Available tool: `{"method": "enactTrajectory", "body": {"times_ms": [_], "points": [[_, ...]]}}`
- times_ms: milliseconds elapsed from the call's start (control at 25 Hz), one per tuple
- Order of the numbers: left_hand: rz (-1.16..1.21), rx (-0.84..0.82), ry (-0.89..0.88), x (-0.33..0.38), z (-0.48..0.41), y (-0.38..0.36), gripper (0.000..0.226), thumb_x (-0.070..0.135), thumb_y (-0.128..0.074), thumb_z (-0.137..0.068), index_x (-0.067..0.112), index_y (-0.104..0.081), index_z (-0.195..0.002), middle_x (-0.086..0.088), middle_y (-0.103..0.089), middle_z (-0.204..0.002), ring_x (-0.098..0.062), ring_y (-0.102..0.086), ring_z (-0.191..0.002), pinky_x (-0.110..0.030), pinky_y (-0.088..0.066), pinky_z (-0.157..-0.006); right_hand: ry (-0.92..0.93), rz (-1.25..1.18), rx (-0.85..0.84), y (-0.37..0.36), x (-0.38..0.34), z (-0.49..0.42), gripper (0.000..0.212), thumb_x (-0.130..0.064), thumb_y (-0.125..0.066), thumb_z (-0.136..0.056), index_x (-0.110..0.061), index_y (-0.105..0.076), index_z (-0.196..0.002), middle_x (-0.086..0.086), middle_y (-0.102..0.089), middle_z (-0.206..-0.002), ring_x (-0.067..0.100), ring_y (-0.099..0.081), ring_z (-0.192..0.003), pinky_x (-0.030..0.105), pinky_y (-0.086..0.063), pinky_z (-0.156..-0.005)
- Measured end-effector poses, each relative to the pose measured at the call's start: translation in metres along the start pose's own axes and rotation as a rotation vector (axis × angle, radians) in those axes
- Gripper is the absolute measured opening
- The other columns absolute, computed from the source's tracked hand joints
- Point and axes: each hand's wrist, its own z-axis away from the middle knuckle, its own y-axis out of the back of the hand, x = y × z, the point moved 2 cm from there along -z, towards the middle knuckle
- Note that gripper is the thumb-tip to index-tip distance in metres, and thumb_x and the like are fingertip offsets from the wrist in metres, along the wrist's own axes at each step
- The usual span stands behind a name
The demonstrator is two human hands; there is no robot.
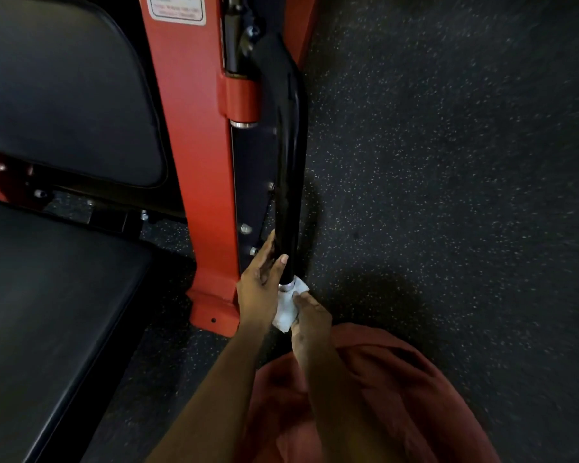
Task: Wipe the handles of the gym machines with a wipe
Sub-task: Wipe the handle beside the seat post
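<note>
A long black handle [288, 168] runs down beside the red frame [201, 182] of a gym machine and ends in a silver collar. My left hand [259, 282] grips the handle's lower end, thumb laid across the black tube. A white wipe [287, 309] is wrapped round the tip just below the collar. My right hand [310, 317] pinches that wipe against the end of the handle.
The machine's black padded backrest [64, 88] and seat [47, 312] fill the left side. Dark speckled rubber floor [448, 195] spreads to the right. A rust-red garment [381, 396] on my lap covers the lower middle.
</note>
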Motion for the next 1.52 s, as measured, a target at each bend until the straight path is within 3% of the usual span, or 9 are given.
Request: {"method": "enactTrajectory", "body": {"times_ms": [120,320,520,680,840,960,1120,1240,1520], "points": [[-0.041,-0.018,0.007,0.002,0.005,0.003,0.044,0.022,-0.056,-0.091,0.027,-0.046,-0.134,0.019,-0.049,-0.130,0.024,-0.047,-0.104,-0.002,-0.038,-0.088,0.112,0.447,0.015,0.009,-0.017,0.012,0.017,-0.002,-0.056,-0.087,0.006,-0.066,-0.098,0.020,-0.066,-0.108,0.026,-0.060,-0.094,0.034,-0.045,-0.092],[-0.186,-0.043,0.073,0.040,0.043,0.029,0.043,0.026,-0.052,-0.093,0.022,-0.045,-0.136,0.005,-0.052,-0.135,-0.008,-0.045,-0.127,-0.021,-0.033,-0.104,0.449,1.170,0.063,0.007,-0.083,0.108,0.026,-0.021,-0.047,-0.094,-0.011,-0.069,-0.104,0.014,-0.067,-0.110,0.028,-0.060,-0.103,0.028,-0.041,-0.082],[-0.465,-0.148,-0.014,0.143,0.112,0.075,0.053,0.026,-0.056,-0.091,0.011,-0.039,-0.139,-0.010,-0.042,-0.142,-0.021,-0.038,-0.133,-0.021,-0.024,-0.105,0.613,1.048,-0.055,0.019,-0.131,0.245,0.028,-0.008,-0.049,-0.092,-0.009,-0.064,-0.115,0.013,-0.069,-0.108,0.021,-0.065,-0.099,0.008,-0.037,-0.073],[-0.635,-0.224,-0.120,0.224,0.199,0.110,0.056,0.027,-0.056,-0.091,0.011,-0.037,-0.141,-0.012,-0.037,-0.145,-0.024,-0.034,-0.135,-0.027,-0.022,-0.111,0.690,1.114,-0.219,0.045,-0.148,0.361,0.034,-0.001,-0.046,-0.090,-0.013,-0.063,-0.117,0.010,-0.069,-0.107,0.016,-0.067,-0.095,0.010,-0.044,-0.077],[-0.694,-0.109,-0.198,0.263,0.288,0.139,0.056,0.032,-0.054,-0.092,0.014,-0.035,-0.141,-0.010,-0.040,-0.144,-0.025,-0.036,-0.134,-0.037,-0.026,-0.113,0.826,1.315,-0.319,0.065,-0.158,0.445,0.033,-0.006,-0.048,-0.089,-0.018,-0.065,-0.115,0.009,-0.072,-0.101,0.013,-0.069,-0.089,0.026,-0.051,-0.079],[-0.782,0.024,-0.175,0.268,0.359,0.155,0.055,0.037,-0.048,-0.093,0.018,-0.033,-0.143,-0.006,-0.034,-0.148,-0.023,-0.030,-0.138,-0.040,-0.020,-0.114,1.013,1.454,-0.475,0.073,-0.160,0.500,0.030,-0.009,-0.051,-0.089,-0.019,-0.067,-0.111,0.007,-0.072,-0.101,0.014,-0.068,-0.092,0.024,-0.051,-0.082],[-0.758,0.272,-0.083,0.255,0.458,0.185,0.050,0.040,-0.045,-0.094,0.020,-0.040,-0.139,-0.004,-0.040,-0.144,-0.022,-0.038,-0.132,-0.043,-0.027,-0.112,1.216,1.646,-0.795,0.080,-0.131,0.560,0.026,-0.014,-0.054,-0.089,-0.020,-0.068,-0.109,0.005,-0.073,-0.098,0.013,-0.067,-0.096,0.024,-0.049,-0.089],[-0.694,0.495,0.025,0.243,0.546,0.222,0.048,0.039,-0.045,-0.094,0.020,-0.041,-0.138,-0.003,-0.043,-0.141,-0.024,-0.041,-0.129,-0.043,-0.030,-0.110,1.290,1.773,-1.045,0.088,-0.083,0.612,0.030,-0.009,-0.050,-0.088,-0.019,-0.069,-0.109,0.000,-0.070,-0.106,0.010,-0.065,-0.099,0.013,-0.044,-0.089],[-0.510,0.821,0.370,0.193,0.733,0.316,0.057,0.042,-0.045,-0.094,0.018,-0.030,-0.144,-0.008,-0.034,-0.147,-0.027,-0.037,-0.133,-0.042,-0.029,-0.111,1.427,1.919,-1.557,0.096,0.071,0.732,0.029,-0.021,-0.046,-0.093,-0.031,-0.067,-0.110,0.002,-0.071,-0.104,0.018,-0.063,-0.101,0.023,-0.044,-0.082]]}}
